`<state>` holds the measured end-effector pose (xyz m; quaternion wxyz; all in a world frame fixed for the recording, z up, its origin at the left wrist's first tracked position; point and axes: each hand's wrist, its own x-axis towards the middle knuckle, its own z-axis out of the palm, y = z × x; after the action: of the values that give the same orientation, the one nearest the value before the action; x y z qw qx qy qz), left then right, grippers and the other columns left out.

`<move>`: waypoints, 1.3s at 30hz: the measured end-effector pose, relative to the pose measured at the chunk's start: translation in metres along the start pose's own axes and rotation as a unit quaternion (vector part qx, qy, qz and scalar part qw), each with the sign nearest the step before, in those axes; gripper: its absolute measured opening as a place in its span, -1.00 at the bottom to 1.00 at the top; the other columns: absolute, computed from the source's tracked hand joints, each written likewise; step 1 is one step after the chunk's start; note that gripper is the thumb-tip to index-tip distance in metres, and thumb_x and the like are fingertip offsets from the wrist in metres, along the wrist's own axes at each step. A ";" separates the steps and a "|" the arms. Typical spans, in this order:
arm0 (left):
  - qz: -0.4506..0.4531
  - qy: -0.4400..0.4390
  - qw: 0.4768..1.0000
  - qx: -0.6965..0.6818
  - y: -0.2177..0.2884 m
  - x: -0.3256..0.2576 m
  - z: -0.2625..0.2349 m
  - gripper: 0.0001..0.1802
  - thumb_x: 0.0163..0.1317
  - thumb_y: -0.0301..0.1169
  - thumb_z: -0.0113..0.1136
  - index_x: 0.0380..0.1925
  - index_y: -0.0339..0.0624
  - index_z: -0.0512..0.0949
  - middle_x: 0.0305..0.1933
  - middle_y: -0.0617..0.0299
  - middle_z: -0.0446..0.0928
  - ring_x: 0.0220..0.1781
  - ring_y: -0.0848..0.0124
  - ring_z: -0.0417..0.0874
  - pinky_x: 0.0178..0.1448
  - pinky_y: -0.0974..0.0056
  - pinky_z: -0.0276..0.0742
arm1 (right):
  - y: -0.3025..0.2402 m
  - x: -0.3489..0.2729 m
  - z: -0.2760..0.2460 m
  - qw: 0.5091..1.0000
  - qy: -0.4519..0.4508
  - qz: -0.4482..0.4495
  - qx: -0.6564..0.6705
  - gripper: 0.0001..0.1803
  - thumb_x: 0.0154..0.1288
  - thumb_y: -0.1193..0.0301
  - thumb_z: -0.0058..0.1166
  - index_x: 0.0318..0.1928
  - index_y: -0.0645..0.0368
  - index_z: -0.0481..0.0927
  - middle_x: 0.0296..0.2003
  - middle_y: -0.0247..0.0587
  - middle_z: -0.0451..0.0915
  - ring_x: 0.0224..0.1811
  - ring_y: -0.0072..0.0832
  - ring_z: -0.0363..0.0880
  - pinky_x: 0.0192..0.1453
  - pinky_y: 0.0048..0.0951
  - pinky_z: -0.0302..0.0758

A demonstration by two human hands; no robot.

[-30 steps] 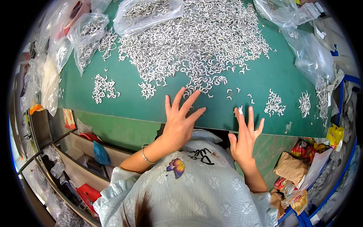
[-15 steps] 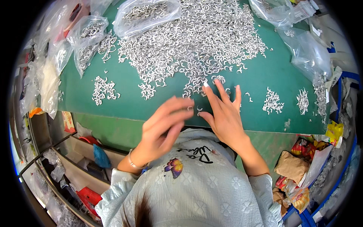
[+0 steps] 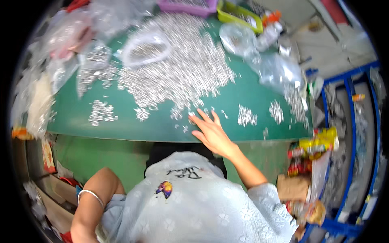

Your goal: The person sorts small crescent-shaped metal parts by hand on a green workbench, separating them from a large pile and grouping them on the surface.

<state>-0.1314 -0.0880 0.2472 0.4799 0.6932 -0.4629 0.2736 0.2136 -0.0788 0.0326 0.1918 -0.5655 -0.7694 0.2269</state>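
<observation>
Fingers stretched and spread, my right hand (image 3: 212, 133) rests near the front of the green table, palm down. Its fingertips lie by the front fringe of a large spread pile of small silvery curved metal pieces (image 3: 178, 60). Several loose curved pieces (image 3: 185, 128) are scattered just left of its thumb. Nothing shows gripped in it. My left arm (image 3: 107, 184), with a white bracelet (image 3: 90, 193), is bent back at the lower left, away from the table; the hand itself does not show. The picture is blurred by motion.
Small heaps of the pieces sit at left (image 3: 101, 112) and right (image 3: 247, 116) on the green table (image 3: 162, 128). A clear bag (image 3: 146, 50) lies on the pile. Purple (image 3: 188, 8) and lime green (image 3: 239, 17) trays stand behind. A blue-framed rack (image 3: 351, 150) is on the right.
My left hand has left the table and gone out of view, its arm folding back. My right hand stays spread by the pile. The view has shifted, showing the trays at the back.
</observation>
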 end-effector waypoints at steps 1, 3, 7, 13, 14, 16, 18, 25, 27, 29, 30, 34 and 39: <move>0.079 -0.038 0.996 0.019 0.016 -0.009 -0.003 -0.59 0.41 -0.40 -0.24 0.05 -0.43 0.49 0.04 -0.18 0.55 0.06 -0.06 0.57 0.20 -0.17 0.40 | -0.004 0.008 0.003 1.000 0.007 -0.024 0.000 -0.43 0.43 0.26 0.01 0.32 0.32 0.29 0.15 0.06 0.51 0.47 -0.03 0.14 0.49 0.22 -0.14; 0.138 -0.094 0.984 -0.054 0.019 -0.011 -0.002 -0.62 0.43 -0.36 -0.18 0.01 -0.37 0.54 0.02 -0.19 0.58 0.04 -0.06 0.61 0.20 -0.17 0.42 | 0.007 -0.002 0.008 0.999 0.046 -0.009 -0.013 -0.44 0.45 0.26 -0.04 0.35 0.29 0.28 0.21 0.06 0.47 0.48 -0.05 0.13 0.51 0.18 -0.16; 0.162 -0.089 0.976 -0.113 0.011 -0.028 0.009 -0.68 0.45 -0.31 -0.06 0.05 -0.17 0.56 0.00 -0.18 0.62 0.01 -0.05 0.66 0.29 -0.25 0.31 | -0.002 0.003 0.033 0.998 0.047 -0.021 -0.031 -0.41 0.42 0.26 0.02 0.35 0.27 0.28 0.29 -0.01 0.41 0.48 -0.03 0.13 0.52 0.16 -0.17; 0.063 0.315 0.919 -0.226 -0.101 -0.102 0.013 -0.69 0.40 -0.28 0.09 0.05 -0.15 0.58 -0.14 -0.10 0.68 -0.01 -0.03 0.68 0.27 -0.22 0.35 | -0.019 0.000 0.031 0.998 0.048 -0.022 -0.026 -0.35 0.40 0.34 0.03 0.41 0.27 0.17 0.34 -0.10 0.37 0.50 -0.12 0.12 0.54 0.10 -0.19; -0.016 0.381 0.902 -0.204 -0.112 -0.110 0.018 -0.67 0.41 -0.28 0.09 0.06 -0.20 0.57 -0.14 -0.09 0.68 -0.03 0.04 0.69 0.26 -0.14 0.39 | -0.012 -0.003 0.031 0.998 0.054 -0.018 -0.028 -0.34 0.41 0.34 0.01 0.42 0.28 0.12 0.35 -0.11 0.37 0.49 -0.15 0.13 0.54 0.10 -0.19; -0.228 0.496 0.829 -0.118 -0.126 -0.119 0.017 -0.67 0.40 -0.36 0.09 0.06 -0.31 0.56 -0.11 -0.07 0.67 -0.04 0.13 0.69 0.23 0.00 0.45 | 0.002 -0.007 0.031 0.996 0.080 -0.011 -0.043 -0.35 0.43 0.37 -0.03 0.43 0.29 0.09 0.34 -0.12 0.38 0.49 -0.13 0.13 0.53 0.11 -0.19; -0.427 0.537 0.727 0.039 -0.144 -0.127 0.020 -0.71 0.41 -0.49 0.05 0.07 -0.38 0.55 -0.03 0.01 0.66 0.01 0.26 0.66 0.20 0.23 0.50 | 0.002 -0.001 0.031 0.992 0.116 -0.009 -0.045 -0.34 0.43 0.41 -0.04 0.43 0.32 0.07 0.32 -0.13 0.40 0.48 -0.11 0.14 0.52 0.13 -0.18; -0.585 0.370 0.614 0.379 -0.192 -0.152 0.034 -0.69 0.20 -0.54 0.24 -0.02 -0.18 0.60 0.07 0.12 0.59 0.10 0.12 0.55 0.18 0.15 0.42 | -0.013 0.005 0.043 0.994 0.103 -0.013 -0.021 -0.30 0.33 0.37 0.12 0.36 0.40 0.15 0.23 -0.17 0.52 0.48 -0.06 0.13 0.46 0.30 -0.19; -0.606 0.324 0.592 0.420 -0.196 -0.149 0.033 -0.69 0.19 -0.53 0.25 -0.04 -0.18 0.59 0.13 0.15 0.56 0.12 0.14 0.52 0.19 0.15 0.37 | -0.005 -0.001 0.040 0.994 0.108 0.007 -0.015 -0.29 0.31 0.32 0.15 0.35 0.41 0.18 0.20 -0.16 0.54 0.47 -0.03 0.16 0.45 0.33 -0.20; -0.602 0.318 0.582 0.445 -0.202 -0.155 0.035 -0.62 0.17 -0.52 0.26 0.03 -0.18 0.56 0.20 0.17 0.50 0.15 0.18 0.48 0.22 0.14 0.28 | 0.001 -0.008 0.039 0.990 0.144 -0.003 -0.001 -0.29 0.36 0.25 0.08 0.36 0.40 0.17 0.23 -0.15 0.51 0.48 -0.02 0.13 0.45 0.34 -0.23; -0.601 0.310 0.574 0.461 -0.205 -0.155 0.032 -0.61 0.17 -0.52 0.26 0.04 -0.19 0.56 0.21 0.17 0.49 0.15 0.17 0.49 0.22 0.14 0.28 | -0.003 -0.007 0.033 0.988 0.153 0.000 -0.001 -0.28 0.37 0.24 0.07 0.37 0.40 0.16 0.24 -0.14 0.50 0.49 -0.02 0.12 0.45 0.34 -0.24; -0.601 0.285 0.579 0.471 -0.223 -0.164 0.029 -0.58 0.16 -0.55 0.26 0.07 -0.21 0.54 0.27 0.15 0.46 0.28 0.16 0.45 0.25 0.11 0.26 | -0.009 -0.003 0.041 0.996 0.084 0.013 -0.004 -0.24 0.35 0.15 0.06 0.39 0.37 0.16 0.30 -0.13 0.44 0.51 -0.01 0.07 0.45 0.36 -0.27; -0.599 0.288 0.621 0.415 -0.217 -0.168 0.035 -0.60 0.15 -0.59 0.25 0.03 -0.21 0.56 0.22 0.13 0.51 0.34 0.18 0.44 0.25 0.09 0.26 | -0.002 -0.002 0.031 0.995 0.099 0.012 0.024 -0.21 0.28 0.21 0.15 0.39 0.35 0.17 0.33 -0.13 0.39 0.53 -0.02 0.02 0.44 0.39 -0.29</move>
<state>-0.0082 -0.0322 0.0063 0.3074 0.8281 0.3802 0.2743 0.1951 -0.0851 0.0084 0.2784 -0.5893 -0.7341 0.1905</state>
